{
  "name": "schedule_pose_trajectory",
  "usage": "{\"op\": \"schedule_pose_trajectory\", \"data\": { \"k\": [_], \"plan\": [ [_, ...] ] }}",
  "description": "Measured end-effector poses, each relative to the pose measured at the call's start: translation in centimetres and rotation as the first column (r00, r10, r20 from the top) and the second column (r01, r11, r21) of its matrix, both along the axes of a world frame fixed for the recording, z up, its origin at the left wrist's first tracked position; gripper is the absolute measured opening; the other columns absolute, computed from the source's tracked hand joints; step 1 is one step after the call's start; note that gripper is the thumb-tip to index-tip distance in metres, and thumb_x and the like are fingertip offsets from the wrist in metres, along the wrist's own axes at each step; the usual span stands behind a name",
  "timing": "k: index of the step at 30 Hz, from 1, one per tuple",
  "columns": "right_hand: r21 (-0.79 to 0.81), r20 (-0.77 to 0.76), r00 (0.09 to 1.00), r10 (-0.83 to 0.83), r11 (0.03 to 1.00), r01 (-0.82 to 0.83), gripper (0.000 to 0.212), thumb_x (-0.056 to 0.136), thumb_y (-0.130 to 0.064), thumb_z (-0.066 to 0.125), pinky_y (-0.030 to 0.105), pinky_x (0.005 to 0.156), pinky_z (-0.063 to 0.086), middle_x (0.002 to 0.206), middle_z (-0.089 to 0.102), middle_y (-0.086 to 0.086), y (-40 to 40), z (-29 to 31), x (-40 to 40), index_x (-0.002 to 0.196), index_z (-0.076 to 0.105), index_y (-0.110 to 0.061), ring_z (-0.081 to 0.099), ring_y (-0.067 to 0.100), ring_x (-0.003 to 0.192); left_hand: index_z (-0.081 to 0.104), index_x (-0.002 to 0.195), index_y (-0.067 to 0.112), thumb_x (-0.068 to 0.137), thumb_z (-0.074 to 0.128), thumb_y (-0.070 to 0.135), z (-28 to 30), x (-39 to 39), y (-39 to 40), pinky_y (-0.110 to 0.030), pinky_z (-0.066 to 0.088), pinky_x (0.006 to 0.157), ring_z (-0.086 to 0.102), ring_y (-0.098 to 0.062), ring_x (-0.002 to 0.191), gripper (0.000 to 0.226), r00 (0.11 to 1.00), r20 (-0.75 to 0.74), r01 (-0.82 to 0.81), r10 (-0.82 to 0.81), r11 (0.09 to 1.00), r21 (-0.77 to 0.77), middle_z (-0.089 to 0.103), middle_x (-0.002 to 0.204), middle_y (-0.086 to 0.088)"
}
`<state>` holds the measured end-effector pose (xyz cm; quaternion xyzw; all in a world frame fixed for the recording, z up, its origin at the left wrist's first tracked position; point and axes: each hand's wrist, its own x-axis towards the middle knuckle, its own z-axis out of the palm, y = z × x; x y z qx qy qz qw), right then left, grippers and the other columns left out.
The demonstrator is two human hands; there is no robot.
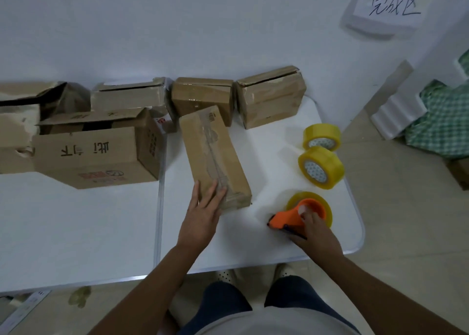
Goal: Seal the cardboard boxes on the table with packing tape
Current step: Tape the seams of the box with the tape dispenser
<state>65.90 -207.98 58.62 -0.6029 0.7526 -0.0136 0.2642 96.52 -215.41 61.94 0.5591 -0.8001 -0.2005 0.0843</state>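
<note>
Here, box under left hand, dispenser in right.
Left hand [203, 209] flat on box [214, 157], lengthwise away; right hand [316, 229] seemingly grips tape dispenser [299, 214] beside it.

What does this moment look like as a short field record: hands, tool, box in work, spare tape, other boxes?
left hand: left hand rests flat, fingers straight, on the near end of the long box
right hand: right hand grips the orange tape dispenser on the white table
box in work: long box lies flat, a clear tape strip along its top
spare tape: two yellow tape rolls on edge at the table's right side
other boxes: large printed box to the left with loose top flaps; smaller boxes along the wall behind
</note>
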Motion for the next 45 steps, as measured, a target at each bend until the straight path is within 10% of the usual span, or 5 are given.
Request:
{"op": "schedule_pose_trajectory", "data": {
  "k": [15,19,30,39,45],
  "plan": [
    [-0.035,0.091,0.986,0.143,0.989,-0.14,0.022,0.099,-0.039,0.049,0.029,0.061,0.033,0.084,0.053,-0.003,-2.3,4.2,-1.0,0.104,0.045,-0.018,0.054,0.018,0.076,0.021,0.156,0.035,0.099,0.057,0.023,0.8,-0.1,0.0,-0.057,0.005,0.119,-0.01,-0.026,0.153,0.068,0.998,0.008,-0.059,0.058,0.992,0.115,0.006,0.165,0.012],
    [-0.139,0.253,0.957,0.141,0.984,-0.108,0.028,0.099,-0.04,0.051,0.029,0.062,0.039,0.086,0.064,0.0,-2.4,6.9,0.3,0.106,0.056,-0.014,0.058,0.016,0.073,0.04,0.15,0.025,0.1,0.055,0.012,4.7,-2.5,-0.2,-0.034,0.036,0.113,0.037,-0.012,0.136,0.054,0.955,-0.259,-0.118,0.142,0.987,0.107,0.037,0.155,0.005],
    [-0.187,0.452,0.89,0.06,0.982,0.029,0.033,0.097,-0.047,0.052,0.029,0.069,0.051,0.092,0.072,-0.002,-3.3,12.2,2.4,0.106,0.066,-0.018,0.065,0.008,0.08,0.07,0.118,0.011,0.098,0.058,0.035,7.6,-5.7,-2.5,-0.024,0.055,0.086,0.069,-0.017,0.108,0.033,0.506,-0.431,0.049,0.747,0.474,0.879,0.073,0.116,-0.007],
    [-0.183,0.466,0.882,0.061,0.983,0.029,0.036,0.096,-0.048,0.05,0.022,0.069,0.054,0.1,0.07,-0.004,-3.9,13.5,3.3,0.11,0.063,-0.017,0.067,0.009,0.085,0.071,0.102,0.004,0.102,0.052,0.012,8.3,-4.9,-2.0,-0.019,0.055,0.063,0.071,-0.013,0.081,0.021,0.445,-0.474,0.016,0.76,0.523,0.852,0.074,0.091,-0.009],
    [-0.187,0.441,0.896,0.051,0.982,0.036,0.039,0.093,-0.054,0.053,0.03,0.075,0.058,0.099,0.071,-0.002,-4.8,13.5,3.5,0.106,0.063,-0.018,0.067,0.011,0.086,0.076,0.102,0.016,0.101,0.057,0.026,8.3,-5.1,-1.9,-0.044,0.053,0.097,0.071,-0.022,0.1,0.021,0.543,-0.457,-0.158,0.704,0.62,0.768,0.077,0.098,-0.005]
  ]
}}
